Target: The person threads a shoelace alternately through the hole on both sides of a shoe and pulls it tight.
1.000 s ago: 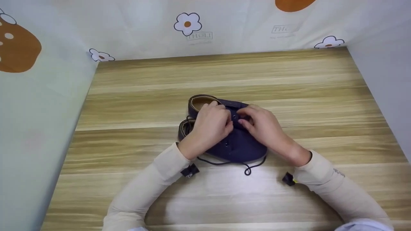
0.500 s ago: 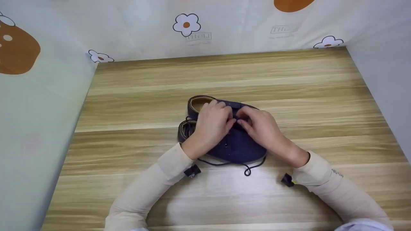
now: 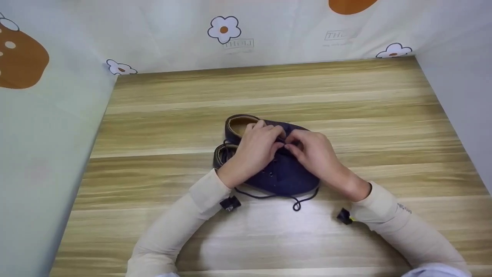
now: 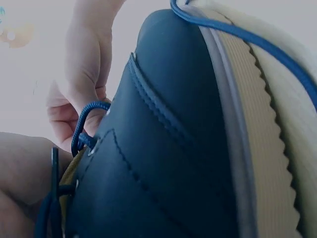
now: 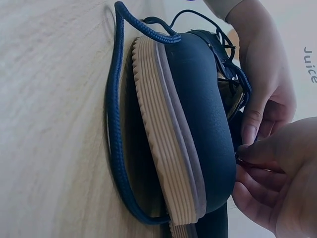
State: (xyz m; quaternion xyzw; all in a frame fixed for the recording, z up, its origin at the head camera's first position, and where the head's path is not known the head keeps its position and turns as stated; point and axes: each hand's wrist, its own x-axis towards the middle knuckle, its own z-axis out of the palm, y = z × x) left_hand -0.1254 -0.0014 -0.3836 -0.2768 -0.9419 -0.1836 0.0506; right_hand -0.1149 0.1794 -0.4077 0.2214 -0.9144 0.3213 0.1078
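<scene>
Two hands meet above the near shoe (image 3: 294, 179), central on the desk (image 3: 292, 246): the right hand (image 3: 317, 154), towards two o'clock, pinches what looks like lace (image 4: 80, 120); whether the left hand (image 3: 253, 150), around ten, clamps anything, I cannot tell. Bracing the shoe and pulling gently should help. The far shoe (image 3: 230, 134) crowds twelve o'clock; open desk spreads towards three, edges well apart.

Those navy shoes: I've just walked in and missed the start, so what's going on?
A person's left hand and right hand are working close together over the far shoe; what, if anything, they pinch is hidden. The near shoe stands beside it on the table, with a loose lace along its side.
</scene>
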